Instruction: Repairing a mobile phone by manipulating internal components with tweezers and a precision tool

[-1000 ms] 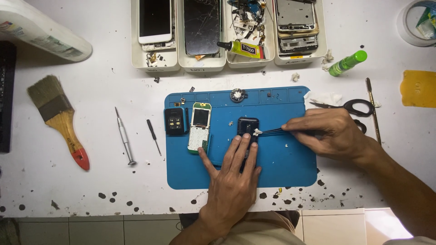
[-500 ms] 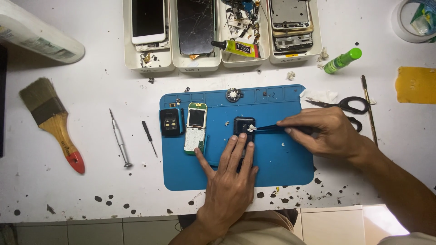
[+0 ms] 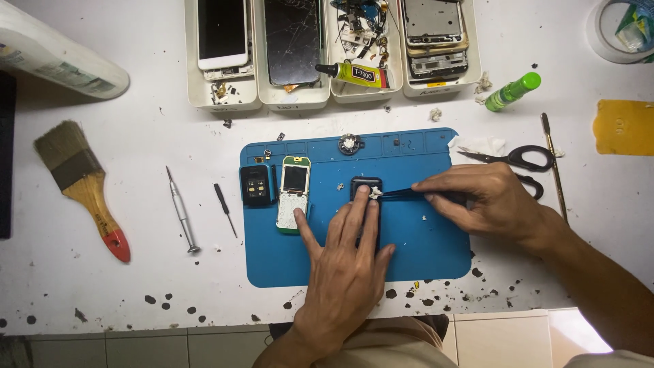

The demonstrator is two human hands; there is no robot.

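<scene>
My left hand [image 3: 347, 262] lies flat on the blue work mat [image 3: 286, 259], its fingers pressing down on a small black phone part [image 3: 366, 184]. My right hand [image 3: 487, 201] grips black tweezers [image 3: 402, 194] whose tips pinch a small white scrap at the top of that part. To the left on the mat lie an opened small phone with a green-edged board [image 3: 293, 193] and a black phone cover [image 3: 255, 185].
Four white trays [image 3: 225, 102] with phones and parts line the back edge, with a yellow glue tube [image 3: 354, 73]. Scissors [image 3: 521, 159], a green bottle [image 3: 512, 91], a metal rod [image 3: 553, 163], two screwdrivers [image 3: 181, 211] and a brush [image 3: 85, 185] lie around the mat.
My hands keep the same hold. The tweezers' tips stay at the black part, and the view has shifted slightly.
</scene>
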